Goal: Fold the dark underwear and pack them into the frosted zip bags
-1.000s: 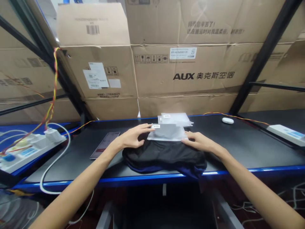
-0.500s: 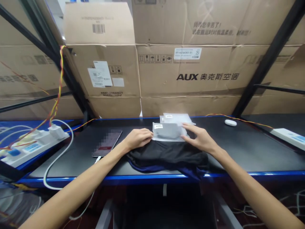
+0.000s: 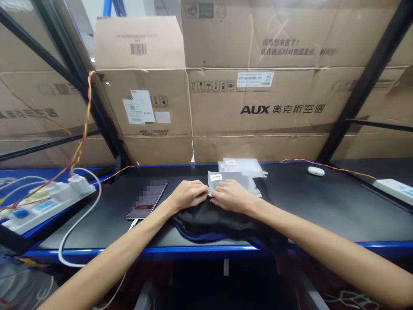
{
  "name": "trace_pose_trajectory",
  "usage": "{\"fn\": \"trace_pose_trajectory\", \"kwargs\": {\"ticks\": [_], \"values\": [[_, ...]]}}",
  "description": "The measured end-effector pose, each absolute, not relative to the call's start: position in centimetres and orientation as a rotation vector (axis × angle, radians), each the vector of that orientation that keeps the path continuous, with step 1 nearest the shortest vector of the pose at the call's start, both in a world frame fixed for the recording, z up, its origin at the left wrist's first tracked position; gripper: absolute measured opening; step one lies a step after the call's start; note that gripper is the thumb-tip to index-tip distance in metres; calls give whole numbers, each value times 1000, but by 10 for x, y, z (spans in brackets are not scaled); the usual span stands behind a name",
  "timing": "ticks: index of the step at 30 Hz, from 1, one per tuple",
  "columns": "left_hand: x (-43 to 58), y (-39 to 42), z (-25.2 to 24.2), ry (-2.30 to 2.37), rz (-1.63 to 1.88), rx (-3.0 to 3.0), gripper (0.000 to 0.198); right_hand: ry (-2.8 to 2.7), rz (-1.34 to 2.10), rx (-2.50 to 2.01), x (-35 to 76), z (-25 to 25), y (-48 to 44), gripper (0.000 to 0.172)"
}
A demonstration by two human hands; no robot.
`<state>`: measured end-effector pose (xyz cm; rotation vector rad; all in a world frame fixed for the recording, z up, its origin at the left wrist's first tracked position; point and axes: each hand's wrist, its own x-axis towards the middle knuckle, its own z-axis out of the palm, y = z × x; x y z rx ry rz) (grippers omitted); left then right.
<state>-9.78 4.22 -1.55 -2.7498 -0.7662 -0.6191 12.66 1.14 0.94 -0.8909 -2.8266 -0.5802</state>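
A translucent plastic bag [image 3: 243, 181] with a white label and something grey inside lies at the far edge of a dark cloth [image 3: 209, 219] on the bench. My left hand [image 3: 191, 194] is closed at the bag's left near corner, its fingertips pinching the edge. Across the front of the bag lies my right hand [image 3: 232, 196], fingers bent and closed near the same corner, close to the left fingertips. It covers part of the bag, and exactly what it grips is hidden. Further translucent bags [image 3: 250, 165] with a label lie just behind.
A phone [image 3: 146, 200] on a white cable lies left of the cloth. Power strips stand at the left [image 3: 48, 202] and right [image 3: 395, 189]. A small white case [image 3: 316, 171] sits at the back right. Cardboard [image 3: 258, 122] walls off the rear.
My right hand has moved left from the bag's right side to its left near corner, and its spread fingers have closed. My left hand stays at that corner. The camera view has tilted slightly up.
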Motion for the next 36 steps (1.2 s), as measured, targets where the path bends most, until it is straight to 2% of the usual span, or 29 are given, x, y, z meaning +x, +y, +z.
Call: {"fn": "trace_pose_trajectory", "kwargs": {"ticks": [13,23,31,36], "values": [[-96,41,-13,-767,-629,-2732,16,-2790,-634,-926,150,1,7,21],[-99,44,-6,-886,-700,-2573,15,-2581,-750,-917,238,-13,12,27],[-101,49,-2,-1091,-664,-2538,12,-2420,-865,-911,255,-14,8,29],[-87,40,6,-1130,-811,-2594,29,-2351,-850,-951,245,-13,4,28]]}}
